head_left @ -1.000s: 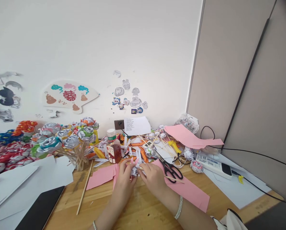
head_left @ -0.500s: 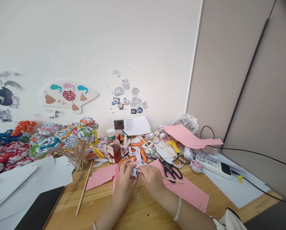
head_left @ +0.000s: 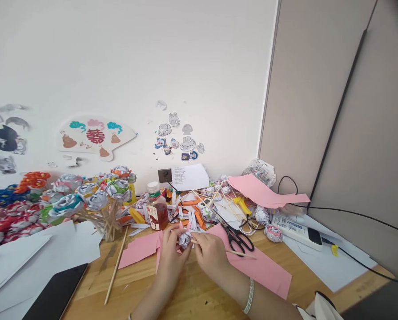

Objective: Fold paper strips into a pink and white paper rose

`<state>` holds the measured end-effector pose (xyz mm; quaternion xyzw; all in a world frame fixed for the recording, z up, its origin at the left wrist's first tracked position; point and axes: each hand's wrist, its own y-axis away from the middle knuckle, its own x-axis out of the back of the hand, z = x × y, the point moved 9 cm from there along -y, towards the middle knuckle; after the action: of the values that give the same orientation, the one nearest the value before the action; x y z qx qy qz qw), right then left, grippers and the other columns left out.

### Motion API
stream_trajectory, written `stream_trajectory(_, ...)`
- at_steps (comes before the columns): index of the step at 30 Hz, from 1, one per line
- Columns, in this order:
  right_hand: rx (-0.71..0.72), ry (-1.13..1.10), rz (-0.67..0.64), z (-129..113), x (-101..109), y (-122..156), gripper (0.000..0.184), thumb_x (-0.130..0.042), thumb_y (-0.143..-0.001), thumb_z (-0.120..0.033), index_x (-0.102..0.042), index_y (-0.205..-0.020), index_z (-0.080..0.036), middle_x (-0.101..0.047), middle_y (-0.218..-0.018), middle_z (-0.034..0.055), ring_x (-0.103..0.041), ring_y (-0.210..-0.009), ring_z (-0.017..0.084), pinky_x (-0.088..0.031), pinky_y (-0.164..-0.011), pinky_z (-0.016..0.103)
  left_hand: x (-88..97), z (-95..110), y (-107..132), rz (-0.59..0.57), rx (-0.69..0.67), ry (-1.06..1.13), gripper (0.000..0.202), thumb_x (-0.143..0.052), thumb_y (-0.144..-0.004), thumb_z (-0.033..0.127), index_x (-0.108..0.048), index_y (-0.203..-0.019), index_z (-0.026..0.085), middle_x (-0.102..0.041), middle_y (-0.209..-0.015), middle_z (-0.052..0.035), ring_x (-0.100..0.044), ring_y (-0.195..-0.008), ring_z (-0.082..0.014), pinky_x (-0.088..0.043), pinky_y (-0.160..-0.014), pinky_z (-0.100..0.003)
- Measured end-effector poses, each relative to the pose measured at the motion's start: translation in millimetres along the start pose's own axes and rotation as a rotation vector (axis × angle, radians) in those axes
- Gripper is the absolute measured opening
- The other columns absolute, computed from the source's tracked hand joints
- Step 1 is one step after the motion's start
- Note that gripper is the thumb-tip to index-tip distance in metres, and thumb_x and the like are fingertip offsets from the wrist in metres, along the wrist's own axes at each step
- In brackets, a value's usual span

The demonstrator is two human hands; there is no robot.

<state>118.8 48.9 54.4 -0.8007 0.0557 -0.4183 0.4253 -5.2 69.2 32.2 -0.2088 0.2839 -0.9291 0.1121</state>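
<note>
While the left hand (head_left: 172, 250) curls its fingers round a small crumpled paper flower (head_left: 184, 240), the right hand (head_left: 212, 254) faces it closely from the other side. The left grip pinches the flower, which is white-grey with pink tips standing up at its back; the right grip, thumb and fingers pressed together, pinches a thin wooden stick (head_left: 242, 254). One end of that stick points at the flower, though whether it touches cannot be told; the other end emerges beyond the right hand, above a long pink sheet (head_left: 268, 276). The flower is in front of the person, between both hands, near the middle of the wooden surface (head_left: 199, 295).

Black-handled scissors (head_left: 239, 242) lie partly across the pink sheet, just beyond the stick. Smaller pink pieces (head_left: 140, 251) lie left of the left hand, and a thicker stick (head_left: 117, 264) rests beside them. Behind the hands stands a bottle (head_left: 157, 212) with a white cap, amid a heap of orange and white paper scraps (head_left: 190, 209). Farther left, a cluster of paper roses (head_left: 98, 198) rises on bundled sticks (head_left: 110, 226), near white sheets (head_left: 68, 240) and a flat black device (head_left: 57, 293).
</note>
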Motion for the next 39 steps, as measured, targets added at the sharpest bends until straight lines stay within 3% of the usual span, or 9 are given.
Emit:
stream_trajectory(12, 0.057, -0.042, -0.071, -5.0, -5.6, 0.2, 0.037, -0.044, -0.078, -0.010, -0.060, -0.111, -0.013, -0.071, -0.084, 0.0070, -0.065, -0.071, 0.019, -0.046, -0.061, 0.027, -0.1, -0.1, -0.2, -0.006, 0.048, 0.063, 0.035, -0.058, -0.063, 0.016, -0.058, -0.097, 0.022, -0.046, -0.114, -0.0096, -0.050, -0.107, -0.0268, -0.055, -0.067, -0.034)
stream_trajectory(16, 0.021, -0.071, -0.014, -0.4, 7.4, -5.8, 0.035, -0.043, -0.081, -0.010, -0.060, -0.111, -0.016, -0.071, -0.083, 0.0052, -0.066, -0.071, 0.019, -0.046, -0.060, 0.026, -5.3, -7.6, -1.9, -0.062, 0.125, 0.128, 0.039, -0.062, -0.068, 0.025, -0.057, -0.107, 0.024, -0.044, -0.121, -0.0096, -0.049, -0.113, -0.0249, -0.054, -0.074, -0.035)
stream_trajectory(20, -0.018, -0.107, 0.105, 4.7, 23.7, -8.1, 0.024, -0.045, -0.085, -0.020, -0.058, -0.105, -0.015, -0.070, -0.086, 0.0073, -0.065, -0.073, 0.018, -0.045, -0.063, 0.026, -5.0, -18.4, -5.3, -0.064, 0.145, 0.205, 0.037, -0.065, -0.069, 0.034, -0.059, -0.104, 0.023, -0.050, -0.121, -0.0092, -0.053, -0.111, -0.0235, -0.053, -0.077, -0.031)
stream_trajectory(24, -0.003, -0.136, 0.154, 3.9, 30.3, -8.0, 0.017, -0.041, -0.089, -0.022, -0.054, -0.096, -0.016, -0.066, -0.078, 0.0055, -0.062, -0.068, 0.017, -0.043, -0.060, 0.025, -2.7, -23.6, -8.1, -0.049, 0.151, 0.252, 0.042, -0.069, -0.065, 0.038, -0.060, -0.103, 0.021, -0.058, -0.111, -0.0090, -0.059, -0.099, -0.0224, -0.052, -0.074, -0.032)
stream_trajectory(30, 0.120, -0.148, 0.132, -5.2, 21.1, -5.1, 0.021, -0.036, -0.092, -0.021, -0.054, -0.083, -0.018, -0.061, -0.073, 0.0043, -0.057, -0.068, 0.016, -0.042, -0.061, 0.025, -9.9, -26.8, -5.6, -0.080, 0.250, 0.259, 0.045, -0.070, -0.059, 0.038, -0.057, -0.096, 0.017, -0.058, -0.081, -0.0008, -0.057, -0.061, -0.0143, -0.052, -0.052, -0.028)
stream_trajectory(34, 0.138, -0.170, 0.067, -6.6, 8.0, -1.9, 0.021, -0.037, -0.091, -0.018, -0.056, -0.083, -0.018, -0.063, -0.075, 0.0049, -0.057, -0.070, 0.017, -0.043, -0.063, 0.027, -15.2, -25.5, -2.1, -0.107, 0.310, 0.287, 0.049, -0.064, -0.061, 0.031, -0.054, -0.108, 0.020, -0.056, -0.087, -0.0007, -0.057, -0.060, -0.0142, -0.052, -0.048, -0.029)
stream_trajectory(39, 0.072, -0.186, 0.057, -2.4, 5.3, -2.2, 0.015, -0.042, -0.088, -0.016, -0.056, -0.089, -0.019, -0.065, -0.080, 0.0048, -0.060, -0.073, 0.017, -0.046, -0.064, 0.026, -19.8, -24.1, 1.6, -0.161, 0.347, 0.318, 0.056, -0.060, -0.065, 0.035, -0.051, -0.117, 0.017, -0.058, -0.099, -0.0058, -0.061, -0.072, -0.0168, -0.053, -0.057, -0.029)
